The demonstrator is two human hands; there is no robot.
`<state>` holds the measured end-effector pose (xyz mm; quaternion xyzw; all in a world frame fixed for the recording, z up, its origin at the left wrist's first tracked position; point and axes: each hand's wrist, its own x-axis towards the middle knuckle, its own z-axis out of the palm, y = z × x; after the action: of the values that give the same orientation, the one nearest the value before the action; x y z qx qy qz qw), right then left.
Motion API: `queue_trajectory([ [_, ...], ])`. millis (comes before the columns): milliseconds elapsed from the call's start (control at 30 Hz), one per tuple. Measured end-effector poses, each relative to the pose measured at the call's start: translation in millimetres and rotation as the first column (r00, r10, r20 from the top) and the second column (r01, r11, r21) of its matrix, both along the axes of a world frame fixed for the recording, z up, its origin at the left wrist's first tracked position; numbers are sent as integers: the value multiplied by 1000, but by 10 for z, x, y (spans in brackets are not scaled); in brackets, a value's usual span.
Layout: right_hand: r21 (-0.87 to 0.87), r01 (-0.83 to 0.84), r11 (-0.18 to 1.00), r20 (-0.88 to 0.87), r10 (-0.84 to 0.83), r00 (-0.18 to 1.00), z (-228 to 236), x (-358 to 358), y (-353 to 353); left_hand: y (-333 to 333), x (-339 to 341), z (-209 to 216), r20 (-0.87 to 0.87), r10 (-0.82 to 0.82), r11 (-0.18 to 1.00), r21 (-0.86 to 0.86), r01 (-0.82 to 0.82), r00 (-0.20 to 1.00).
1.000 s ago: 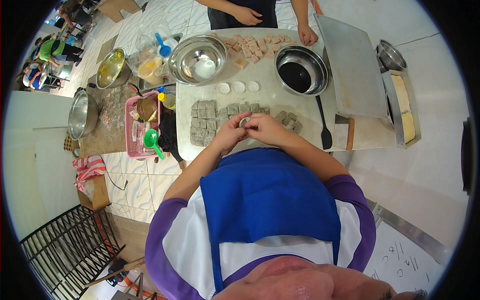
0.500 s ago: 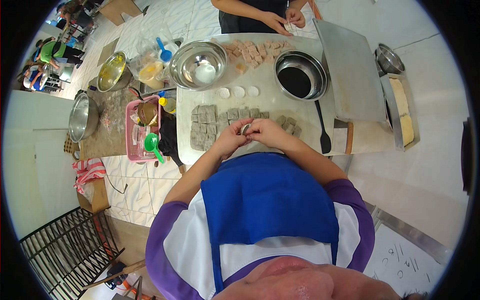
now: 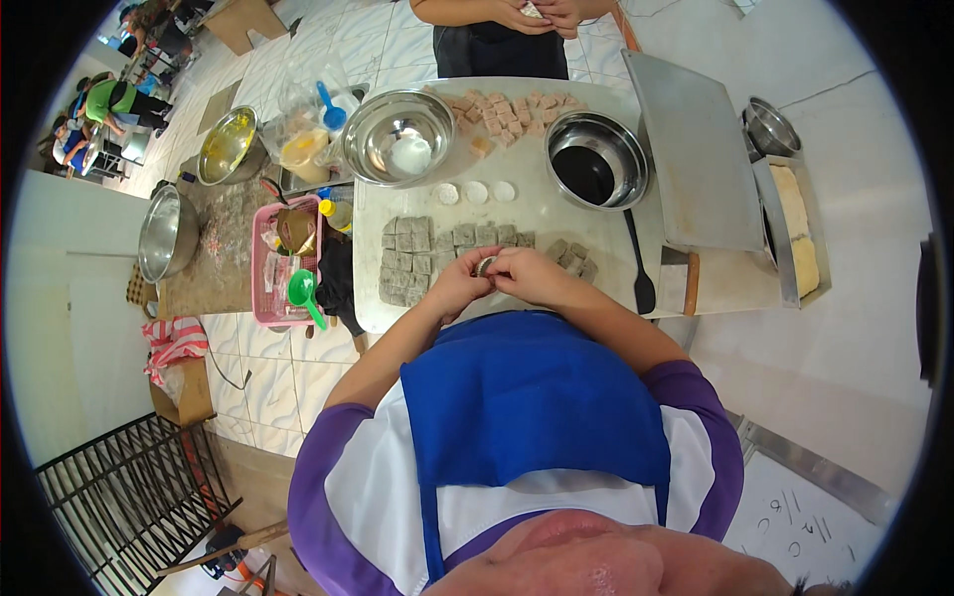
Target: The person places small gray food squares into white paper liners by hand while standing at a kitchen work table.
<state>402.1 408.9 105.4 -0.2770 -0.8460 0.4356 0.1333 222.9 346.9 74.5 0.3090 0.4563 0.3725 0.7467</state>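
My left hand (image 3: 463, 285) and my right hand (image 3: 524, 275) meet over the near edge of a pale work table (image 3: 586, 233). Their fingertips pinch a small round cup (image 3: 485, 266) with a pale rim and something dark grey in it. Behind them, grey cut dough pieces (image 3: 405, 260) lie in rows, and a looser group of grey pieces (image 3: 569, 256) sits beside my right hand. Farther back stand three small white cups (image 3: 476, 192) in a row. Pinkish-brown cut pieces (image 3: 504, 117) are scattered along the far side.
A steel bowl (image 3: 370, 139) with white powder and a steel pan (image 3: 624, 149) with a dark bottom flank the pieces. A black spatula (image 3: 640, 260) lies at right. A pink basket (image 3: 260, 298) holds a green scoop (image 3: 302, 288). Across the table, a co-worker's hands (image 3: 545, 14) hold something small and pale.
Both my hands stay in nearly the same place with the small cup between the fingertips. The co-worker's hands have lifted away from the far table edge.
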Motion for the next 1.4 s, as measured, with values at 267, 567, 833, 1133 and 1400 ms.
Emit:
queue_trajectory([
  [267, 107, 7, 994, -43, -3, 999, -26, -7, -11, -13, 14, 33, 14, 9, 1000, -24, -9, 1000],
  [567, 12, 30, 999, -43, -29, 999, 26, 17, -14, 2, 27, 84, 104, 52, 994, -105, -41, 993],
  [833, -58, 4, 998, -4, -4, 1000, -38, 73, 10, -4, 36, 145, 88, -6, 997, -73, 12, 996],
  [1133, -100, -16, 995, 41, 20, 999, 119, 86, 4, 22, 31, 195, 96, 9, 995, -95, 0, 995],
  [1400, -153, -25, 988, 95, 40, 995, 127, 101, 12, -1, 39, 156, 126, -8, 998, -61, 16, 992],
])
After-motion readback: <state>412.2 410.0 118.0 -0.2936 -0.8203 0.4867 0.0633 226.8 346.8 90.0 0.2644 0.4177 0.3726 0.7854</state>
